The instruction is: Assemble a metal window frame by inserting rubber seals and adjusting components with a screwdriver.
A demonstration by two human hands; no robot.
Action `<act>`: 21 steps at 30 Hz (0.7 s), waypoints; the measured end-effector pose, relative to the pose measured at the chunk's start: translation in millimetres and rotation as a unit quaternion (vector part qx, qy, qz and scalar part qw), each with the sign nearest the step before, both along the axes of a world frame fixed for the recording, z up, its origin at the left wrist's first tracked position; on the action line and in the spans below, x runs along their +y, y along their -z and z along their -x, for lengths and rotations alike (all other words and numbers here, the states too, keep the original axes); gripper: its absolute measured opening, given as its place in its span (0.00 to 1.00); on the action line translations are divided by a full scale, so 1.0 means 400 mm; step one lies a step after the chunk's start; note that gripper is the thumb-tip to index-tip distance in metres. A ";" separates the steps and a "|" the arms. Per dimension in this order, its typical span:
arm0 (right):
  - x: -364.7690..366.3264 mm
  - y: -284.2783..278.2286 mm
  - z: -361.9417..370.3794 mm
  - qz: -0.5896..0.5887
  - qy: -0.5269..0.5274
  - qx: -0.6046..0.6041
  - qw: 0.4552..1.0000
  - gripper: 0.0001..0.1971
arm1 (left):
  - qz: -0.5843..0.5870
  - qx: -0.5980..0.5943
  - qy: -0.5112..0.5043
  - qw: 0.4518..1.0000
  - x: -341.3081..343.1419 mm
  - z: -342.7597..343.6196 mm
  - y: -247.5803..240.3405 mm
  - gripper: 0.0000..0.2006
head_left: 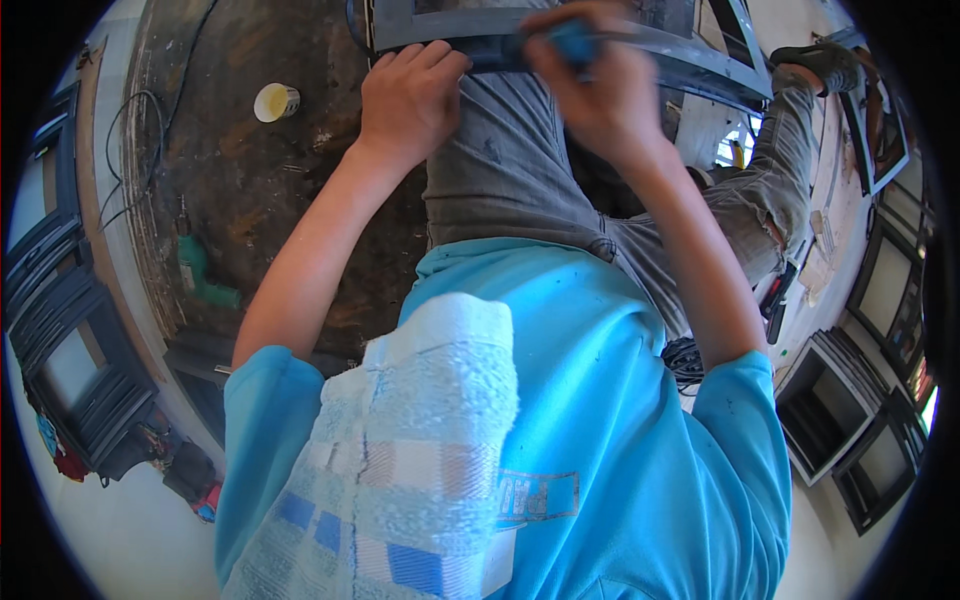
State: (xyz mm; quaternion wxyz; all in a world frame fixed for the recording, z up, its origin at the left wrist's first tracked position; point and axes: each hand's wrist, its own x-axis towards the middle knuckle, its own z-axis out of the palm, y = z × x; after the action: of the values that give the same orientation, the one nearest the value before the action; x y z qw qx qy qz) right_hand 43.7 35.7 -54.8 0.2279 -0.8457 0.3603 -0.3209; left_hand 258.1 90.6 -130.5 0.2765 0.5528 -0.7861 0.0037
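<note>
A dark grey rectangular frame (690, 68) lies across my thighs at the top of the view. My left hand (412, 105) is closed over its near edge, with the fingertips curled on the bar. Over the same bar, to the right, my right hand (605, 95) is closed round a small blue object (573, 44). Motion blurs that hand and what it holds, so the kind of object and whether it touches the frame cannot be made out.
On the dark worktop at left stand a small cup (277, 102) with something yellowish inside and a green power tool (200, 270). A cable (160, 140) loops along its edge. Stacked dark frames (75, 330) line the left, and more frames (825, 400) lean at right.
</note>
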 end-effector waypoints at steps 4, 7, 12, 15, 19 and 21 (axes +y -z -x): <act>-0.021 -0.040 0.019 -0.137 -0.008 0.023 0.990 0.11 | -0.006 -0.001 0.007 1.000 0.000 0.009 -0.016 0.10; -0.020 -0.065 0.000 -0.194 0.028 -0.113 0.974 0.10 | 0.011 0.008 0.011 1.000 0.001 0.003 -0.002 0.09; -0.012 0.024 0.003 -0.122 0.000 0.025 0.992 0.10 | 0.000 -0.007 0.004 1.000 0.002 -0.002 -0.003 0.08; -0.020 -0.034 -0.018 -0.098 -0.019 -0.095 0.990 0.11 | -0.003 -0.003 0.006 1.000 -0.003 -0.007 -0.004 0.07; -0.015 0.063 -0.053 0.048 -0.036 -0.247 0.967 0.12 | -0.009 0.005 0.008 1.000 0.003 -0.011 -0.006 0.06; 0.022 0.052 -0.018 -0.103 -0.020 -0.063 0.992 0.11 | -0.016 -0.007 0.009 1.000 0.005 -0.016 -0.011 0.05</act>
State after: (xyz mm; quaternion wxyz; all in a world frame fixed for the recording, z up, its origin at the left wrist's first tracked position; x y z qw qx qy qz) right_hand 50.8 44.6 -75.7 0.3424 -0.8029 0.3592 -0.3304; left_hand 264.3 92.5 -126.2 0.2625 0.5498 -0.7929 -0.0077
